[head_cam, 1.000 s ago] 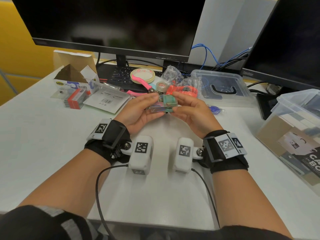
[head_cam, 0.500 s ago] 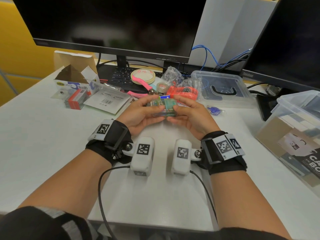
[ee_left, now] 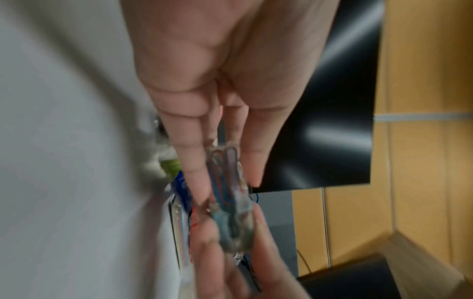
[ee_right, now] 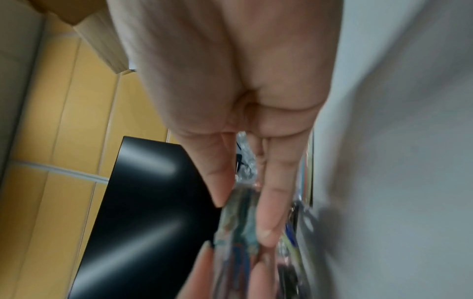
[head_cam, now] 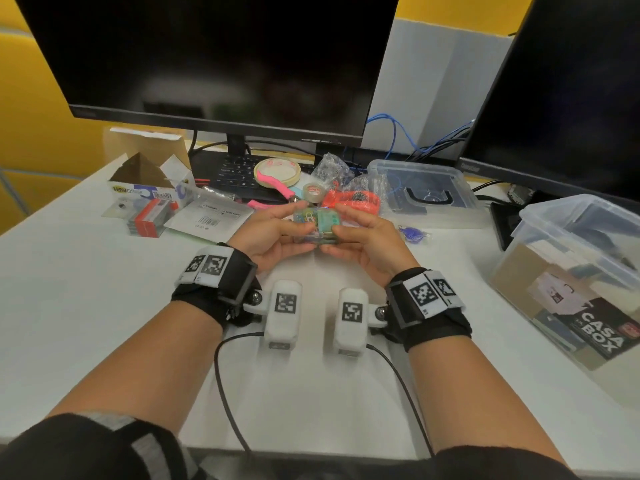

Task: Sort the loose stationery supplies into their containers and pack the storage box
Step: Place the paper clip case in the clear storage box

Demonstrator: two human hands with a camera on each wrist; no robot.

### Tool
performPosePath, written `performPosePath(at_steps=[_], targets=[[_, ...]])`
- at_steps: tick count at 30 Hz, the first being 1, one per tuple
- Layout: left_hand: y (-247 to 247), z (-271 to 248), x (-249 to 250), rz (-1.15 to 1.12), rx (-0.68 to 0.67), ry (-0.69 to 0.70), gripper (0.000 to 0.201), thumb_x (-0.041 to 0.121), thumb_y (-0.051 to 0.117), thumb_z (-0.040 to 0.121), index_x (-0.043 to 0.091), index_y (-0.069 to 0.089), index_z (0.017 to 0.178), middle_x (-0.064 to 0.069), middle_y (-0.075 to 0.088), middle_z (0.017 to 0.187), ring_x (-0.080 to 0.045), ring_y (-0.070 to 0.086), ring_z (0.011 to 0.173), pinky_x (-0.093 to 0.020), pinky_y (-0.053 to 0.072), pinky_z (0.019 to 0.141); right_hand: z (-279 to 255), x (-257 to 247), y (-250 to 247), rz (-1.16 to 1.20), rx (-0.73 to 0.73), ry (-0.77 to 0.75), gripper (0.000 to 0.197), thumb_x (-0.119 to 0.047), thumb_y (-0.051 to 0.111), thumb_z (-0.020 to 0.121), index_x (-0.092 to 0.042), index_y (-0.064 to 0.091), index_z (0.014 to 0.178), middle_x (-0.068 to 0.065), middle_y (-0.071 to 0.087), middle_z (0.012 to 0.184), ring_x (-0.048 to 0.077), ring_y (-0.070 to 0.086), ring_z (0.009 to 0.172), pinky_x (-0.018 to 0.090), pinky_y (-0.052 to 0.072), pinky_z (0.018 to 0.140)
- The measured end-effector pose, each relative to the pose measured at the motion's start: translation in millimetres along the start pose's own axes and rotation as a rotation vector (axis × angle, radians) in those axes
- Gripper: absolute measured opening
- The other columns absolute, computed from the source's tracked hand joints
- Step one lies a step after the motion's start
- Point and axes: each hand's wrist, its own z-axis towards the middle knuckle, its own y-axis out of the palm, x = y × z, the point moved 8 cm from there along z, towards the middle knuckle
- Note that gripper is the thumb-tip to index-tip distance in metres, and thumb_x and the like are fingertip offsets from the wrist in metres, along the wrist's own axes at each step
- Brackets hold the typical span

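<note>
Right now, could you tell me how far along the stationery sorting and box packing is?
Early to midway, as far as can be judged. Done: the storage box at right already holds some packages. In hand: the left hand and right hand both grip a small clear case of paper clips. Left: tape rolls, pink scissors, a red pack and bags still lie loose on the desk.

Both hands have tipped the paper-clip box (head_cam: 317, 225) more upright.

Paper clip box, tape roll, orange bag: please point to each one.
paper clip box (head_cam: 317, 225), head view, on its clear top.
tape roll (head_cam: 312, 192), head view, on its side.
orange bag (head_cam: 356, 199), head view, on its middle.
</note>
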Motion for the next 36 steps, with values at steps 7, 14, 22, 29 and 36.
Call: performPosePath(at_steps=[7, 14, 22, 29, 36], targets=[[71, 13, 55, 0.069, -0.104, 0.102, 0.047, -0.001, 0.053, 0.090, 0.011, 0.045, 0.136, -0.013, 0.064, 0.111, -0.024, 0.066, 0.092, -0.034, 0.057, 0.080, -18, -82, -27, -0.169, -0.019, -0.108, 0.041, 0.008, 0.047, 0.091, -0.005, 0.051, 0.130, 0.012, 0.065, 0.104, 0.024, 0.067, 0.084, 0.031, 0.058, 0.078], [179, 34, 85, 0.125, -0.180, 0.203, 0.051, 0.005, 0.045, 0.097, 0.015, 0.033, 0.145, -0.014, 0.051, 0.134, -0.029, 0.060, 0.107, -0.033, 0.053, 0.076, -62, -175, -83, -0.358, 0.149, -0.247, 0.036, 0.015, 0.050, 0.086, -0.006, 0.059, 0.114, 0.021, 0.061, 0.105, 0.027, 0.065, 0.090, 0.033, 0.058, 0.077], [302, 28, 53, 1.004, -0.330, 0.487, 0.059, 0.035, 0.042, 0.099, 0.014, 0.020, 0.150, -0.007, 0.015, 0.157, -0.022, 0.018, 0.144, -0.033, 0.019, 0.114, -126, -240, -189, -0.863, 0.530, -0.081, 0.023, -0.009, 0.056, 0.089, -0.025, 0.071, 0.097, 0.007, 0.066, 0.103, 0.030, 0.068, 0.089, 0.044, 0.056, 0.082], [356, 28, -2, 1.655, -0.458, 0.633, 0.058, 0.046, 0.035, 0.098, 0.015, 0.028, 0.147, -0.002, 0.008, 0.159, -0.023, 0.004, 0.146, -0.051, 0.015, 0.115, -147, -237, -240, -1.347, 0.667, 0.280, 0.018, -0.023, 0.074, 0.076, -0.013, 0.074, 0.091, 0.009, 0.069, 0.093, 0.030, 0.066, 0.089, 0.041, 0.056, 0.082], [349, 43, -24, 1.631, -0.469, 0.487, 0.056, 0.045, 0.026, 0.100, 0.006, 0.039, 0.139, -0.010, 0.030, 0.149, -0.026, 0.027, 0.137, -0.048, 0.026, 0.112, -142, -230, -274, -1.724, 0.679, 0.446, 0.017, -0.035, 0.077, 0.060, -0.019, 0.071, 0.062, -0.001, 0.070, 0.060, 0.022, 0.068, 0.062, 0.034, 0.057, 0.066]])
